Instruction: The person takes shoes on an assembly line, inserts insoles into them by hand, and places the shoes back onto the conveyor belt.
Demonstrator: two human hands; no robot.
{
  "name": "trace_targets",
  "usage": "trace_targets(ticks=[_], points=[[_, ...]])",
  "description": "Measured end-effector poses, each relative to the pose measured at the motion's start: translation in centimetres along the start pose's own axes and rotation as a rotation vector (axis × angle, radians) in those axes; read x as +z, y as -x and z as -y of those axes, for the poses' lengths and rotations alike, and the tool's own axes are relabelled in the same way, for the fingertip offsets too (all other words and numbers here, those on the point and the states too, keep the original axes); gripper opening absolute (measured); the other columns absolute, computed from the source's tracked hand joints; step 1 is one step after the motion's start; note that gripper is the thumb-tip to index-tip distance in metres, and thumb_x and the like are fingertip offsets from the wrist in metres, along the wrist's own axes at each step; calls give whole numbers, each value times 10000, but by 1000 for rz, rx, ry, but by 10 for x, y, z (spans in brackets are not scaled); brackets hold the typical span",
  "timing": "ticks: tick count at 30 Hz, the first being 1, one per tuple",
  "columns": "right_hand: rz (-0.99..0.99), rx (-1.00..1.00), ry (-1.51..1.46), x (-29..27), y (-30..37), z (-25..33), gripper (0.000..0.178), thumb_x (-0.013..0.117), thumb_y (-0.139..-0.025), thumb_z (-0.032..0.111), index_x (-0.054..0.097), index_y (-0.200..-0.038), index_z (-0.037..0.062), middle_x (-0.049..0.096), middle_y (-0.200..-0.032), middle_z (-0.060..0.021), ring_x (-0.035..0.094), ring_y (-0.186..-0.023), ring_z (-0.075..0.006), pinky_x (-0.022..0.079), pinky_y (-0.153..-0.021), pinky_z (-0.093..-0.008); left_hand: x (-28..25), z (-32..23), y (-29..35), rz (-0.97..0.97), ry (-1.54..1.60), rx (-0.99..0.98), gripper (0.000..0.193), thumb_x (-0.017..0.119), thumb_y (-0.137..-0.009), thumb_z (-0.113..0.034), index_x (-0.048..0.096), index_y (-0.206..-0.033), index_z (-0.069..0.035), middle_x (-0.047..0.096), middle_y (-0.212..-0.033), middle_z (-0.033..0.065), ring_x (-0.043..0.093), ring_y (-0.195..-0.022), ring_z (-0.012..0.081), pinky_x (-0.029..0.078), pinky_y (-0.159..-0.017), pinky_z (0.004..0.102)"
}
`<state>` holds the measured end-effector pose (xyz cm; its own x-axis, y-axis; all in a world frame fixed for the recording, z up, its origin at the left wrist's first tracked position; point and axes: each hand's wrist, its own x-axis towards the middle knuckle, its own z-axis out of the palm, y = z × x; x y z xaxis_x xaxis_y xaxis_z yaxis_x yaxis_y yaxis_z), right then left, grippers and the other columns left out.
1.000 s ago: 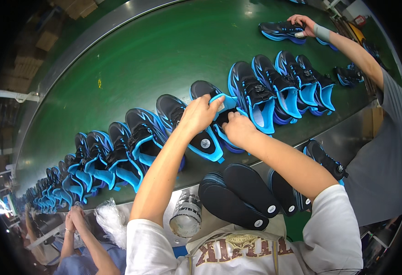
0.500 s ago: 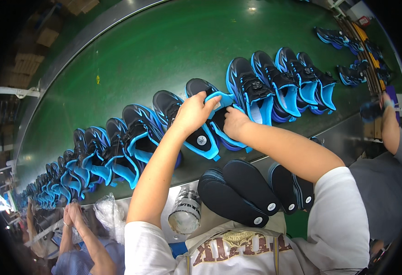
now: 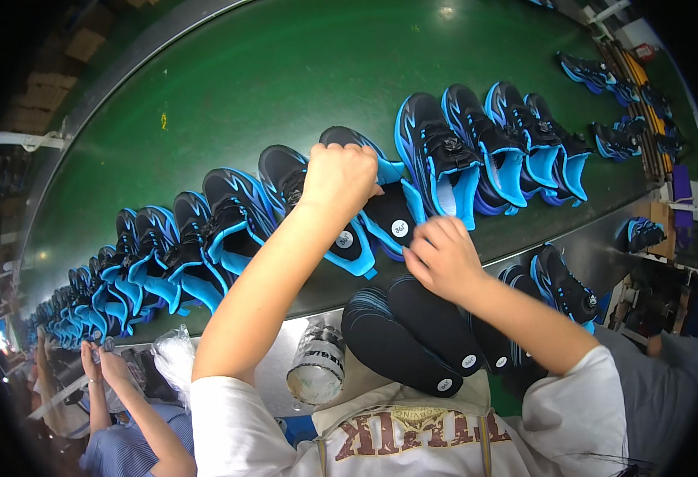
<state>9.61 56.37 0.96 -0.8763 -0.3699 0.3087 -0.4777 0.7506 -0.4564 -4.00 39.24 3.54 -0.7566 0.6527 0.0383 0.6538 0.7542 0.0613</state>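
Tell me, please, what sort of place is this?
Most likely a shoe factory: a long row of matching black and blue shoes stands on a green table, with a pile of black insoles close by.

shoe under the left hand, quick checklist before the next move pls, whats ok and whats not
1. Left hand on the shoe: ok, closed over its tongue area.
2. Black insole inside: ok, its round white sticker shows at the heel.
3. Insole flat at the toe: cannot tell, the hand and upper hide it.
4. Right hand clear of the heel: cannot tell, it is close by and slightly blurred.
5. Spare insoles within reach: ok, they lie near the person's body.
6. Black insole visible in the next shoe to the right: not ok, a pale inside shows.
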Motion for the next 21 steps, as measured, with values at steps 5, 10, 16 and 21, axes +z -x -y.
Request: trace_targets(ticks=[5, 10, 16, 21], points=[[-20, 86, -2, -3, 51, 8, 185, 665, -704, 107, 594, -864, 49, 524, -951, -63, 502, -895, -257, 387, -781, -385, -30, -30, 27, -44, -23, 251, 204, 627, -733, -208, 501, -692, -52, 550, -628, 63, 579, -580, 222, 437, -559, 326], [9, 159, 63, -13, 45, 32, 345, 608, -751, 143, 555, -1086, 80, 501, -1091, -87, 469, -1017, -269, 353, -862, -407, -20, 3, 9, 11, -55, 85, 213, 584, -772, -217, 497, -740, -26, 579, -644, 118, 591, -594, 289, 457, -566, 381], [210, 188, -65, -25, 108, 88, 445, 686, -660, 358, 536, -975, 82, 477, -1053, -105, 472, -950, -268, 368, -838, -405, -69, 2, -22, -220, 6, -72, 136, 528, -750, -148, 523, -796, -21, 584, -598, 151, 598, -579, 320, 477, -528, 395], [267, 274, -21, -23, 146, 98, 502, 747, -583, 400, 536, -888, 61, 458, -1023, -133, 470, -936, -299, 383, -799, -444, -33, -57, -48, -231, 245, 125, 468, 602, -766, -371, 512, -1035, 1, 611, -645, 151, 605, -595, 319, 471, -521, 397]])
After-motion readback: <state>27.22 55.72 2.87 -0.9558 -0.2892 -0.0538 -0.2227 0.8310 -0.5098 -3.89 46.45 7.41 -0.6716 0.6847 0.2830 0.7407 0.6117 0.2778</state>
